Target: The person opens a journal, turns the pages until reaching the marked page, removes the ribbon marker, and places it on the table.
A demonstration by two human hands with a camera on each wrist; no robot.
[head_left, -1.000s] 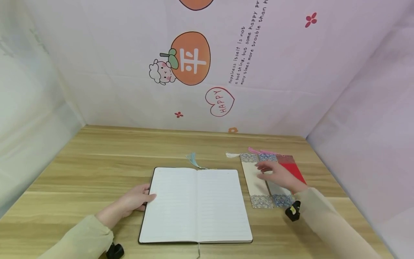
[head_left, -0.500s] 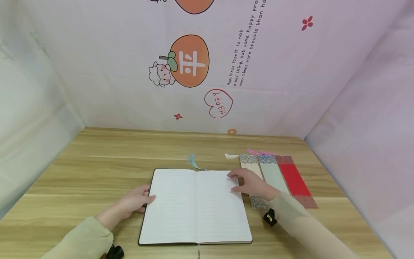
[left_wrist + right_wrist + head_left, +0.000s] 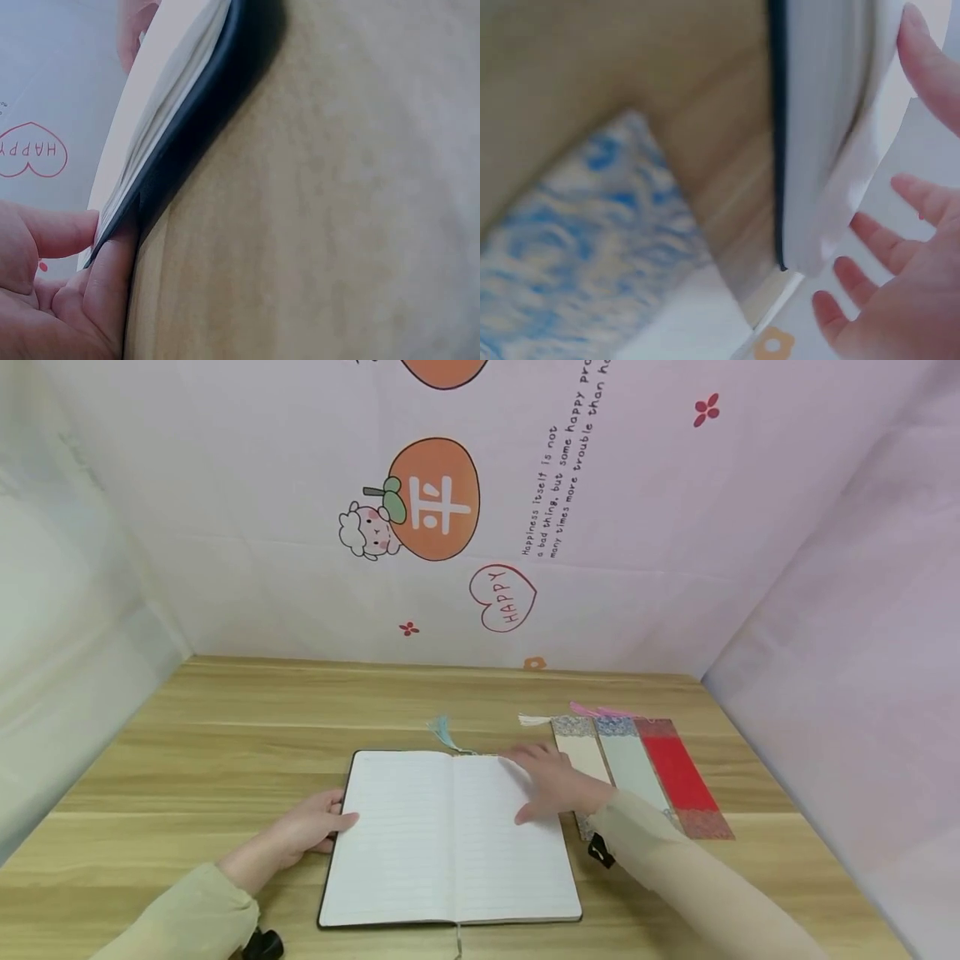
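Observation:
An open notebook (image 3: 397,843) with lined pages and a black cover lies on the table. My left hand (image 3: 311,827) pinches its left edge; the left wrist view shows the thumb (image 3: 64,232) on the page side and fingers under the cover (image 3: 195,135). Over the right page's upper right part is my right hand (image 3: 555,781), fingers spread and holding nothing. In the right wrist view the thumb (image 3: 926,67) is close to the page; whether it touches is unclear. A light blue tassel (image 3: 441,731) sticks out past the notebook's top near the spine; what it hangs from is hidden.
Right of the notebook lie three tasselled bookmarks: a cream one (image 3: 581,752) partly behind the right hand, a pale green one (image 3: 633,768) and a red one (image 3: 678,772). A ribbon (image 3: 458,935) trails from the notebook's bottom. Printed cloth (image 3: 630,610) walls the table's back and sides.
My right hand has moved left from above the bookmarks to above the notebook's right page, and its fingers have spread. My left hand has kept its grip on the left edge.

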